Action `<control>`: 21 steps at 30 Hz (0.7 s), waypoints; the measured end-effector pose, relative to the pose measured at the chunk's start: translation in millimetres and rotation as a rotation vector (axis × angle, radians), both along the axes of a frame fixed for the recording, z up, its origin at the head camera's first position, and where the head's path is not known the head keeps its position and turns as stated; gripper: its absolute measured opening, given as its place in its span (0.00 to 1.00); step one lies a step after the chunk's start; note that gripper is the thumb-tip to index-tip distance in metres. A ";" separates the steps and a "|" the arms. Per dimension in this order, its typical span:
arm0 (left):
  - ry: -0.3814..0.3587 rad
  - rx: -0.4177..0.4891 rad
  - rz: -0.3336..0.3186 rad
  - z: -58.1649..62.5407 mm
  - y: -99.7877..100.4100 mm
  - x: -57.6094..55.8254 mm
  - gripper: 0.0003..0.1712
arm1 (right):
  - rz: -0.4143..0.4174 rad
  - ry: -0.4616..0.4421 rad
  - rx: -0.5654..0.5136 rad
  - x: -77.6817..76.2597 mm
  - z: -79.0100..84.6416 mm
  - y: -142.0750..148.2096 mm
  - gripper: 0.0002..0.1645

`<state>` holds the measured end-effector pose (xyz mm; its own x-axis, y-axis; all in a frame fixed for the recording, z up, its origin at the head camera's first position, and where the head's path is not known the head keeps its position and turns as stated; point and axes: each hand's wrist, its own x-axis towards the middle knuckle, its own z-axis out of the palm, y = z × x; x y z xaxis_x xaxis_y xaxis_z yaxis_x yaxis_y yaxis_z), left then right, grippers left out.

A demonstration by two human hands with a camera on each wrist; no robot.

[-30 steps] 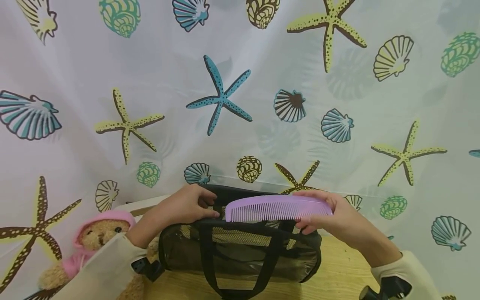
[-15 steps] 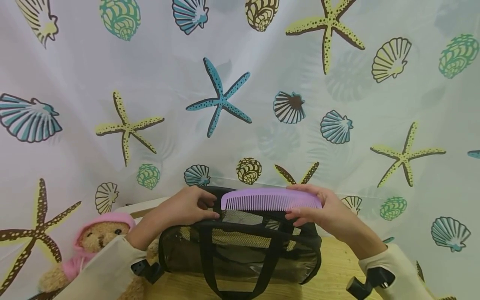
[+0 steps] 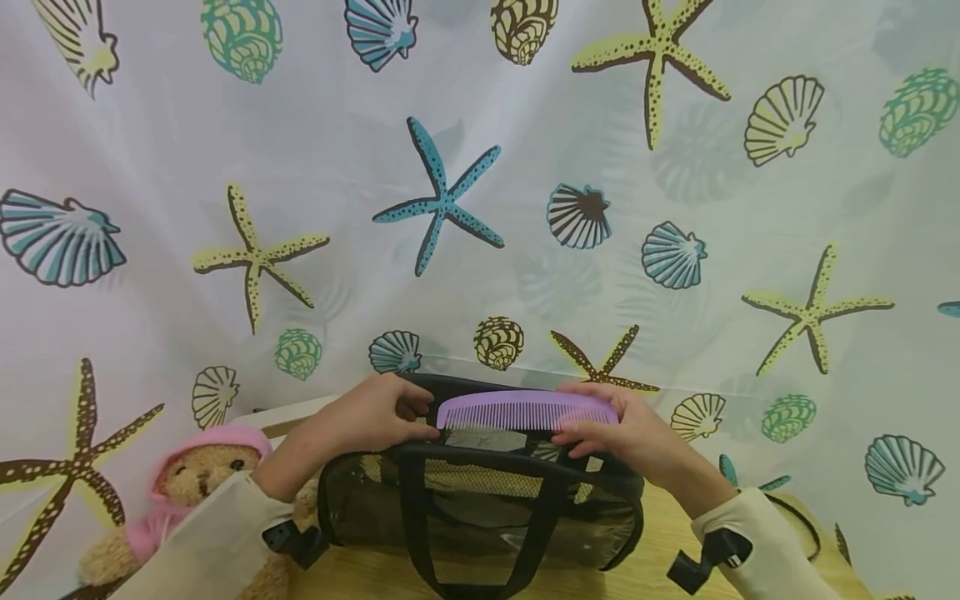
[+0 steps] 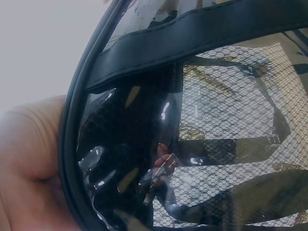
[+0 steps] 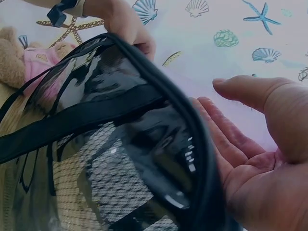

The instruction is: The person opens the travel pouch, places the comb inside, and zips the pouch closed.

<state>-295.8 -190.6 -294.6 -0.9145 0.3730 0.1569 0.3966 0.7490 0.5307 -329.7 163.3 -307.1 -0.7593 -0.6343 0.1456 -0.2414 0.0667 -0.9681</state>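
A purple comb (image 3: pixel 510 407) lies level over the opening of a see-through bag (image 3: pixel 480 521) with black trim, its teeth pointing down. My right hand (image 3: pixel 618 429) pinches the comb's right end between thumb and fingers. At the opening's left end, my left hand (image 3: pixel 367 412) holds the bag's rim with curled fingers. The left wrist view has the left hand (image 4: pixel 31 168) behind the black piping (image 4: pixel 72 130). Beyond the bag's edge in the right wrist view, the right hand (image 5: pixel 269 134) keeps its thumb apart from the fingers. Mesh shows through the clear panel.
Left of the bag sits a teddy bear (image 3: pixel 198 475) in a pink hoodie, partly behind my left sleeve. The bag stands on a wooden table (image 3: pixel 660 533), its black handle (image 3: pixel 536 533) hanging in front. A curtain (image 3: pixel 360 283) with shells and starfish hangs behind.
My right hand has carried the comb leftward, first rising a little, then lowering toward the bag's opening. The left hand and the bag have stayed in place.
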 end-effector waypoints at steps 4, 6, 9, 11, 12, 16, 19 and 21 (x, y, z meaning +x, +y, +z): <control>-0.008 0.022 0.005 -1.6 -1.0 0.2 0.31 | 0.010 0.010 0.033 -3.7 -6.9 -3.9 0.38; -0.009 0.031 0.004 -1.9 -1.2 0.3 0.30 | 0.011 -0.002 0.038 -4.7 -9.0 -5.0 0.38; -0.011 0.034 0.001 -2.5 -0.8 0.8 0.30 | 0.008 -0.020 0.032 -5.1 -12.0 -4.7 0.39; -0.009 0.030 -0.003 -2.9 -0.6 1.1 0.30 | 0.009 -0.027 0.024 -5.1 -13.7 -4.1 0.39; -0.008 0.029 -0.003 -3.1 -0.6 1.3 0.30 | 0.012 -0.027 0.021 -5.2 -14.6 -3.9 0.40; -0.007 0.023 0.002 -3.4 -0.6 1.5 0.30 | 0.024 -0.021 0.015 -5.6 -17.1 -3.7 0.39; -0.008 0.019 0.010 -2.9 -0.5 0.9 0.31 | 0.022 -0.027 0.008 -6.3 -17.1 -4.1 0.38; -0.008 0.015 0.013 -2.1 -0.2 0.3 0.31 | 0.017 -0.030 0.004 -6.6 -16.1 -4.3 0.38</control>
<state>-295.4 -190.7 -296.7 -0.9205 0.3585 0.1555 0.3827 0.7459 0.5452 -336.3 159.0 -323.2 -0.7523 -0.6477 0.1206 -0.2134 0.0665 -0.9747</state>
